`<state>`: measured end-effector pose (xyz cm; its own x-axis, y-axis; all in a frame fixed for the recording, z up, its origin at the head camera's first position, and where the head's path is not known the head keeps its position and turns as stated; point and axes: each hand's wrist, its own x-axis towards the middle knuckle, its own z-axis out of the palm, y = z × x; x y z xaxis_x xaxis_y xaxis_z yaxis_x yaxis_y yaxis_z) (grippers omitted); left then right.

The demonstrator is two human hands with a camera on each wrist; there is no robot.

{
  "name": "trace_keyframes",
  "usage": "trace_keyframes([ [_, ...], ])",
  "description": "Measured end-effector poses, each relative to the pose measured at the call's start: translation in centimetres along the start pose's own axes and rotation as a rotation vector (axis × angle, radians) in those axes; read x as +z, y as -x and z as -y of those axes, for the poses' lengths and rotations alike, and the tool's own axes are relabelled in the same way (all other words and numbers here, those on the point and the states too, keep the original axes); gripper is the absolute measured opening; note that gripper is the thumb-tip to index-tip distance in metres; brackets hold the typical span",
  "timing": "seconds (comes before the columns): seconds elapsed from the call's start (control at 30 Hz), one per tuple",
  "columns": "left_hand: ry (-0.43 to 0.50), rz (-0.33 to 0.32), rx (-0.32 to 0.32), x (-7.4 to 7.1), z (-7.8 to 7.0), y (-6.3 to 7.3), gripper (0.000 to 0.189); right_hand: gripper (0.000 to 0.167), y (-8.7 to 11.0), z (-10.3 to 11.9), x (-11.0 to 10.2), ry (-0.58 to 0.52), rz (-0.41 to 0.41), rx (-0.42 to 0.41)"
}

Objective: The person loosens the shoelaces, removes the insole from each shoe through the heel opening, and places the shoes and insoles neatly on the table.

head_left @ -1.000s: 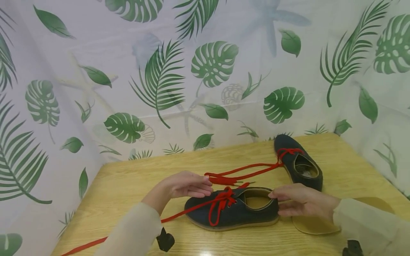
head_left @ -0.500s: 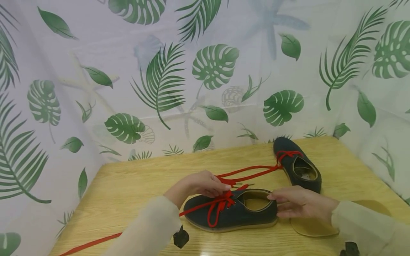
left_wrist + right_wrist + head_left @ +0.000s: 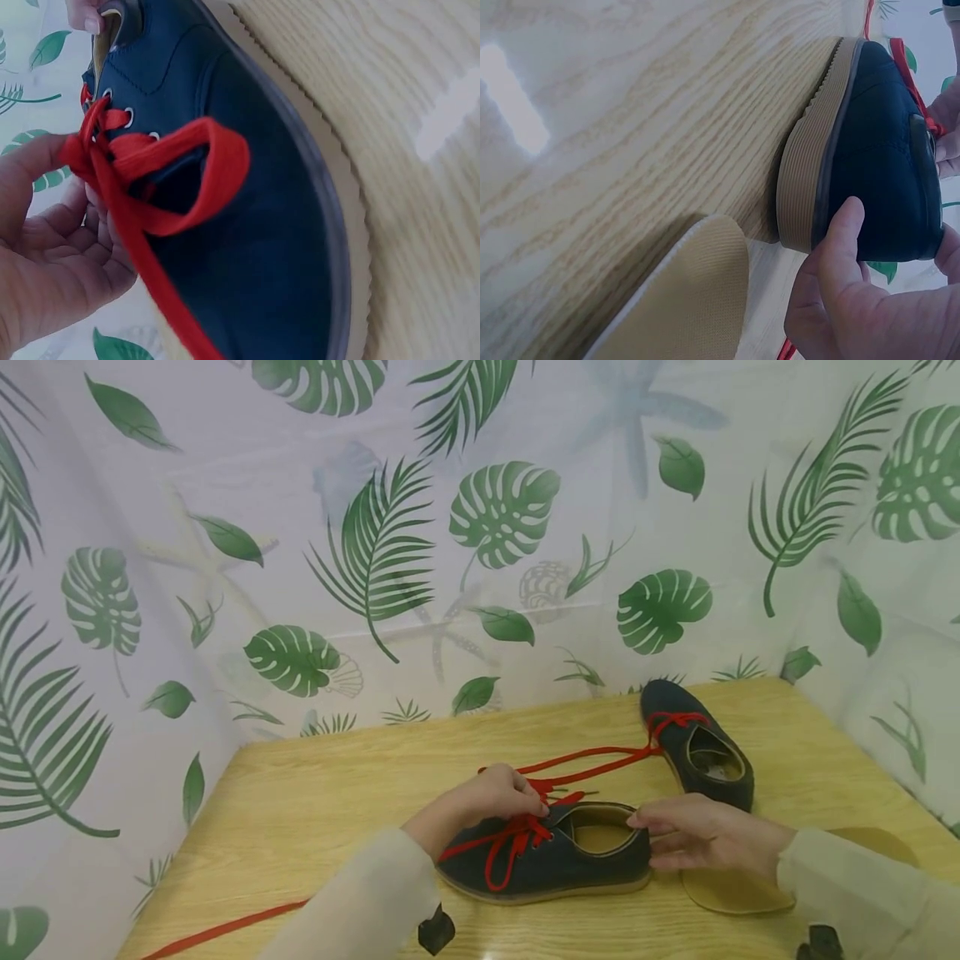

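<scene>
Dark blue shoe point(image 3: 558, 868) standing on wooden table point(image 3: 337, 793), its red lace point(image 3: 226, 169) pinched by left hand point(image 3: 495, 797), its heel point(image 3: 892, 217) held by right hand point(image 3: 712, 839) with thumb and fingers, ridges of heel sole point(image 3: 804, 187) shown only in right wrist view, tan insole point(image 3: 686, 292) nearby, second shoe point(image 3: 682, 745) behind, in head view only

I've got two beige-soled navy lace-up shoes point(image 3: 566, 870) here, just one flat tan insole point(image 3: 733, 895), one yellowish wood-grain tabletop point(image 3: 337, 802), plus my own two bare hands point(image 3: 491, 797) in two cream sleeves point(image 3: 363, 897).
</scene>
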<state>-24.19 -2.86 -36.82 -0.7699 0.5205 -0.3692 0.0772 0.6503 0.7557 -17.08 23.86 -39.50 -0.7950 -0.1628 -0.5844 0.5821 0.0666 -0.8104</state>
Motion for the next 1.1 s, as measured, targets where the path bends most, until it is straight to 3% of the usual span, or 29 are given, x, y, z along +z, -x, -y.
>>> trace_keyframes([
  [0.17, 0.215, -0.060, 0.018, 0.2, 0.8, -0.4, 0.020, 0.018, 0.0, 0.0, 0.0, -0.007, -0.001, 0.004],
  [0.3, 0.479, -0.129, -0.013, 0.2, 1.6, -0.8, 0.023, 0.017, 0.0, 0.0, -0.1, -0.012, 0.000, 0.002],
  [0.53, 0.986, -0.168, -0.111, -0.3, 2.4, -1.1, 0.030, 0.018, 0.0, 0.0, 0.0, -0.001, 0.004, -0.005],
  [0.67, 1.227, -0.268, -0.107, -0.9, 3.2, -1.3, 0.034, 0.021, 0.0, 0.1, 0.0, 0.009, 0.018, -0.013],
  [0.83, 1.369, -0.429, -0.053, -1.6, 4.5, -1.2, 0.033, 0.020, 0.0, 0.1, 0.0, 0.014, 0.016, -0.011],
  [1.1, 1.523, -0.578, 0.025, -3.0, 5.5, 0.1, 0.031, 0.019, 0.0, -0.1, -0.1, 0.010, 0.013, -0.002],
])
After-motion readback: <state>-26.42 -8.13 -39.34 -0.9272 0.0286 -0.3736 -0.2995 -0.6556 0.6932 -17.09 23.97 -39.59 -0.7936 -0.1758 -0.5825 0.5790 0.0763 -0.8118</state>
